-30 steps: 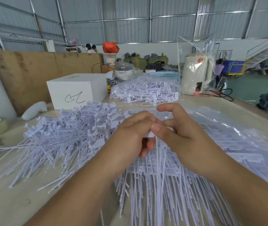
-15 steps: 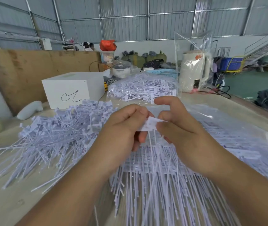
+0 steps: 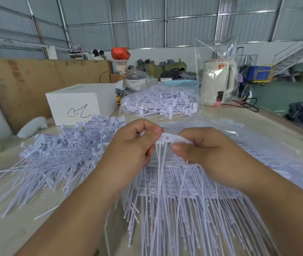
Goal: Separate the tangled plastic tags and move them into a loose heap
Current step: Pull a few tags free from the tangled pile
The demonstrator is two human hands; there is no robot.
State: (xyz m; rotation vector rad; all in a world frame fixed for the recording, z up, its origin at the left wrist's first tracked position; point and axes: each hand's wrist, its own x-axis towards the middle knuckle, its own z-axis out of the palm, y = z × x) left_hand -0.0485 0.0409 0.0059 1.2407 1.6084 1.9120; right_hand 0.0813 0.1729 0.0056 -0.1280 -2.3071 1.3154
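Two hands are raised at the centre of the frame. A joined strip of white tags [image 3: 167,140] is pinched between them: one end is gripped by the left hand [image 3: 134,145], the other by the right hand [image 3: 208,150], with the thin tails hanging down. A stack of joined tags [image 3: 180,191] is seen below the hands, and a loose heap [image 3: 62,156] is spread at the left on the table [image 3: 8,233]. A bagged bundle [image 3: 158,102] and a white box [image 3: 77,104] are seen further up.
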